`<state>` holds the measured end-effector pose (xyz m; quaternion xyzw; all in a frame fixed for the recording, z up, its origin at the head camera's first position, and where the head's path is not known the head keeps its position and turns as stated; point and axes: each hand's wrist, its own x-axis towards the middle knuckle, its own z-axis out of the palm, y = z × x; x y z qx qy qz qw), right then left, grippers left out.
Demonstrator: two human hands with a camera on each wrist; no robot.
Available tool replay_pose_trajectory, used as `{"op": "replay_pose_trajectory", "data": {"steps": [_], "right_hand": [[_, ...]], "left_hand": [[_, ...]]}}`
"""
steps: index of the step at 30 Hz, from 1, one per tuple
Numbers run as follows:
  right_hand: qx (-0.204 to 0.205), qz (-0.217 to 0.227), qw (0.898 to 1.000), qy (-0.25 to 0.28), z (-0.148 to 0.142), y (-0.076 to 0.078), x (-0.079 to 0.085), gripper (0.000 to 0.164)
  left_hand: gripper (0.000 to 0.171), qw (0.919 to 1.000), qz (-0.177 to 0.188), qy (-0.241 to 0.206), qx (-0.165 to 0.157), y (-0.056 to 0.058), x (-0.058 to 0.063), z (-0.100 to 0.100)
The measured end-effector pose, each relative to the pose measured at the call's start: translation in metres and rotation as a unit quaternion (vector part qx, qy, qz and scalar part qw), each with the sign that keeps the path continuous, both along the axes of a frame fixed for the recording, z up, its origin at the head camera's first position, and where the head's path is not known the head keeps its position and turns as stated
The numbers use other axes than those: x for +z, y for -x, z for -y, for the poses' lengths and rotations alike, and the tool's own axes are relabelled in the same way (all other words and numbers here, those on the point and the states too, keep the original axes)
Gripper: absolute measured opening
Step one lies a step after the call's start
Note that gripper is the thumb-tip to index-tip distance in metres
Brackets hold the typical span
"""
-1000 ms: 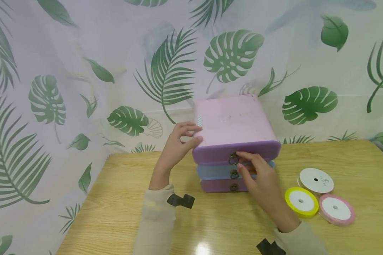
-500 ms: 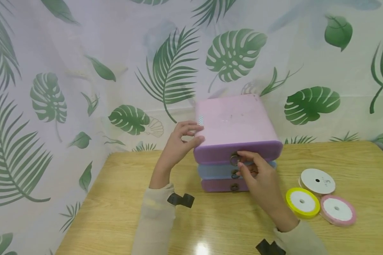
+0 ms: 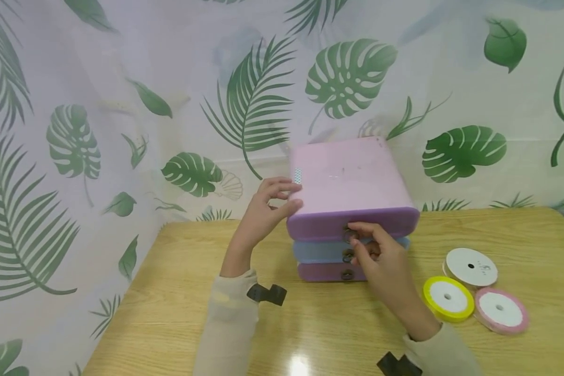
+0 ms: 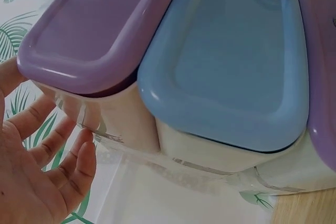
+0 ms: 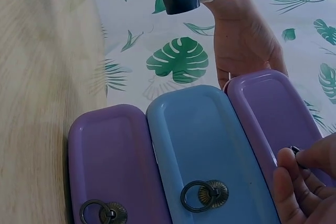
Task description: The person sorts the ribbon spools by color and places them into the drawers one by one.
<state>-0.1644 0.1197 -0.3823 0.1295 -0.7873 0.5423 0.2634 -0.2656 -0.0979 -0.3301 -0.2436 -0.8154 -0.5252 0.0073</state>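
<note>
A small cabinet (image 3: 348,180) with a pale pink top stands on the table. Its three drawer fronts are purple, blue and purple, each with a dark ring pull. Index finger and thumb of my right hand (image 3: 387,269) pinch the ring pull on the top purple drawer (image 3: 315,227); the fingertips partly hide the ring. My left hand (image 3: 260,216) rests at the cabinet's left front corner with relaxed fingers. From the left wrist, the fingers (image 4: 44,145) spread along the cabinet's side, and a narrow dark gap shows behind the top drawer's front (image 4: 94,35).
To the right of the cabinet lie three ribbon spools: a white one (image 3: 471,266), a yellow-rimmed one (image 3: 448,297) and a pink-rimmed one (image 3: 500,310). The wooden table (image 3: 169,303) meets a leaf-print cloth (image 3: 136,68) behind.
My right fingertips have closed in on the top drawer's ring pull, covering more of it. My left hand stays at the corner. The head view has shifted slightly.
</note>
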Motion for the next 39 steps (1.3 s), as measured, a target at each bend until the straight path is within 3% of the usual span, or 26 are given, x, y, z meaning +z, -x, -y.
{"op": "replay_pose_trajectory", "data": {"steps": [10, 19, 27, 39], "right_hand": [[-0.005, -0.028, 0.997, -0.078, -0.007, -0.012, 0.001, 0.024], [0.017, -0.059, 0.995, -0.084, -0.011, -0.029, 0.004, 0.028], [-0.005, -0.088, 0.988, -0.128, -0.014, -0.046, 0.007, 0.038], [-0.011, -0.081, 0.984, -0.158, -0.015, -0.060, 0.004, 0.042]], "left_hand": [[0.036, 0.9999, 0.007, 0.009, 0.011, -0.001, 0.000, -0.003], [0.038, 0.9999, 0.007, 0.010, 0.010, -0.001, 0.000, -0.004], [0.037, 0.9999, -0.002, 0.003, 0.011, -0.001, -0.001, -0.003], [0.036, 0.9998, 0.002, 0.000, 0.021, -0.004, -0.005, -0.003]]}}
